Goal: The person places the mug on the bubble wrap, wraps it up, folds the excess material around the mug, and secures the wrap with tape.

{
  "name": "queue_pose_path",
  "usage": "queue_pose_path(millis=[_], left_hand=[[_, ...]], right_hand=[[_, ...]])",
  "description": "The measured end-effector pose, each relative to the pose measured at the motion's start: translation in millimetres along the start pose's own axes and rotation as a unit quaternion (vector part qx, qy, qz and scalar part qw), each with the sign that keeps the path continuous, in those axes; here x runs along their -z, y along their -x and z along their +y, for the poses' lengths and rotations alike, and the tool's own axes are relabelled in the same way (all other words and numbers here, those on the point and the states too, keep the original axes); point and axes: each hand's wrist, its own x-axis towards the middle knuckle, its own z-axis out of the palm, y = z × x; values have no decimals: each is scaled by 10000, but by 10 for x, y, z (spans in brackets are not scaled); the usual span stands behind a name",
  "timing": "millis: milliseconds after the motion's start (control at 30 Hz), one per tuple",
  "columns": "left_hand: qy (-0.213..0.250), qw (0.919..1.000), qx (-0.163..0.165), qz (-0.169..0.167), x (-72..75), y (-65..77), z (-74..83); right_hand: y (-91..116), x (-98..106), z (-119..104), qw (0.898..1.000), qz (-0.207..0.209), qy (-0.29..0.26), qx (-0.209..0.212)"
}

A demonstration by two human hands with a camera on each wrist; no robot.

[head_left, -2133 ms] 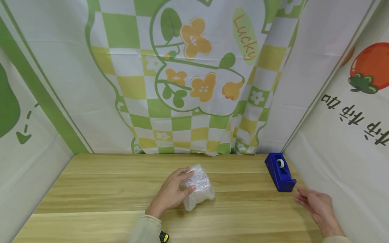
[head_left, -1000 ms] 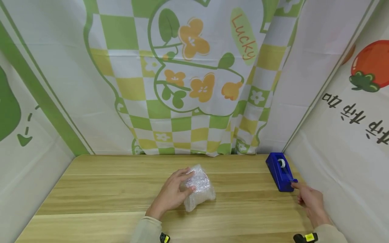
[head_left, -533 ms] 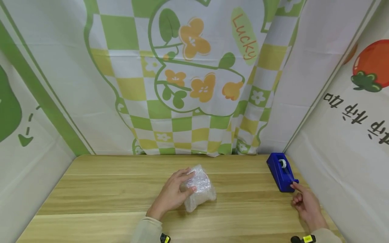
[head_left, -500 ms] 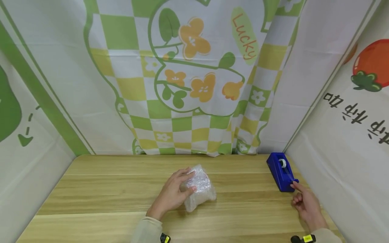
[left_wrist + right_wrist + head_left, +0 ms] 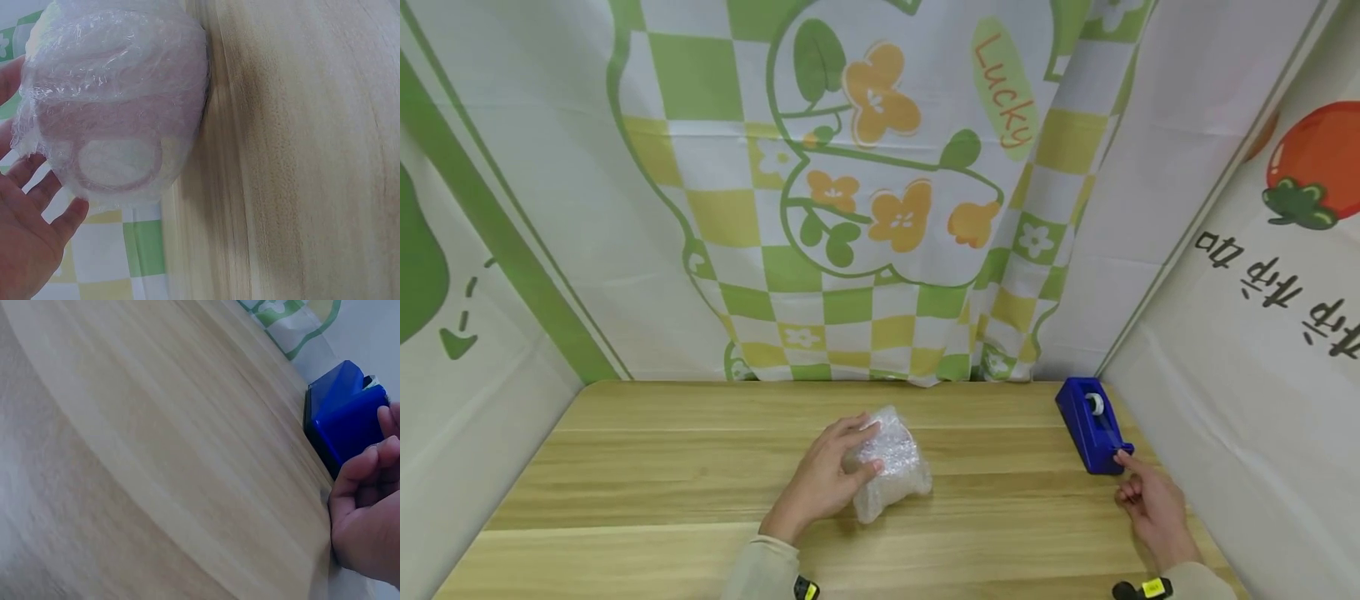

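A mug wrapped in bubble wrap [image 5: 891, 458] lies on the wooden table; its pinkish body and handle show through the wrap in the left wrist view. My left hand [image 5: 822, 479] holds it from the left, fingers over its upper side and thumb along the near side. At the right stands a blue tape dispenser [image 5: 1086, 429] with a small roll of clear tape [image 5: 1095, 404] in it. My right hand [image 5: 1157, 508] reaches to its front end. One straight finger touches the cutter end, and the other fingers are curled below.
The wooden table [image 5: 685, 467] ends at a back curtain [image 5: 805, 308] with green and yellow checks. White printed sheets flank both sides, and the right sheet [image 5: 1232, 358] stands close beside the dispenser. Each wrist wears a small black device with a yellow label.
From in front of the dispenser, my right hand has moved up and left so that a fingertip touches its cutter end. My left hand and the wrapped mug have stayed in place.
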Motion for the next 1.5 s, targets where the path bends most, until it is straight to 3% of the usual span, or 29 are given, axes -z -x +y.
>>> queue_pose_path(millis=[200,367,567,733,900,1067,1233,1433,1500], left_hand=[[-2,10000,54,-30,12,1,16],[-68,10000,17,13,27,-3,19],[-156,9999,-44,36,39,-3,29],[-181,9998,-58,33,33,-8,36],[-176,9998,28,64,29,-8,36],[-163,9998,68,0,22,-6,37],[-164,9998,81,13,8,-1,30],[-131,9999,82,-4,-2,8,29],[-125,9999,88,-19,-7,10,26]], right_hand=[[-12,-15,6,10000,-44,13,-28],[-28,-72,48,9981,412,453,78],[59,-12,30,9953,-182,944,65],[210,-59,4,9839,-129,1781,14],[367,-277,-8,9582,-504,2793,347],[504,-586,-9,9348,-1108,3312,642],[640,-908,22,9056,-1985,3564,1164],[737,-1201,108,8565,-3160,3531,2048],[767,-1286,127,8450,-3418,3463,2218]])
